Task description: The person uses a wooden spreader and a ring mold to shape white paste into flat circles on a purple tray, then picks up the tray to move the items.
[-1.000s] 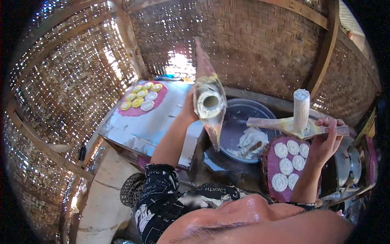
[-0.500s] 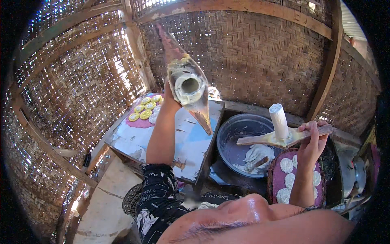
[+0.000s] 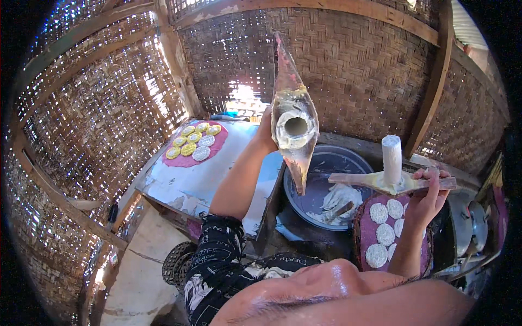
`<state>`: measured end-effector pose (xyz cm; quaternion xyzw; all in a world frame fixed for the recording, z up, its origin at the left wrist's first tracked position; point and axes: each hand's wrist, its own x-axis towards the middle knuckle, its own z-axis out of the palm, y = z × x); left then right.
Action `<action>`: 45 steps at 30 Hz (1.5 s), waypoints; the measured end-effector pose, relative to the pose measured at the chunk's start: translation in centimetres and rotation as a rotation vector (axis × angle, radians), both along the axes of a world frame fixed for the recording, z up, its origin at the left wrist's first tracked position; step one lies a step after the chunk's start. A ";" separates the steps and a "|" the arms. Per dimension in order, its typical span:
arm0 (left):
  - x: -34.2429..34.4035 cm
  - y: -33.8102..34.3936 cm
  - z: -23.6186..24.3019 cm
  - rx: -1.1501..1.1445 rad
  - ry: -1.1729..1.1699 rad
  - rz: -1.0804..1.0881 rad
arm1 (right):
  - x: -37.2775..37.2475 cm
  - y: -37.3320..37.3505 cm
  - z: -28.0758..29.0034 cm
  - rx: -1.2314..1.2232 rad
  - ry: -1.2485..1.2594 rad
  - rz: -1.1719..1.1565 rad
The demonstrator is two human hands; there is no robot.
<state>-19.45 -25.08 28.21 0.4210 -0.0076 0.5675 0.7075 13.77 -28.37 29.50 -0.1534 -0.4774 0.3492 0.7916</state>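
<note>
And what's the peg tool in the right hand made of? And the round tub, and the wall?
The peg tool in the right hand looks like rough, matte wood: its board is brown and slab-like, but white coating covers the peg. The tub is probably plastic, smooth and greyish with a slight sheen. The wall looks like dull woven bamboo: flat brown strips cross each other.

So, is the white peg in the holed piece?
Out: the white peg stands on a bar in the right hand; the left hand holds the holed piece apart.
</note>
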 end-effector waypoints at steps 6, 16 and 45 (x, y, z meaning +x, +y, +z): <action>2.8 0.9 -0.4 0.536 0.124 0.294 | 0.8 -0.9 0.1 0.084 0.098 -0.060; 9.1 -1.5 -1.8 -0.334 -0.584 -0.027 | 2.3 -2.2 -0.4 0.145 0.208 -0.156; 22.8 -8.5 -4.7 -0.479 -0.395 -0.217 | 0.0 -7.7 -8.8 -0.389 -0.094 0.386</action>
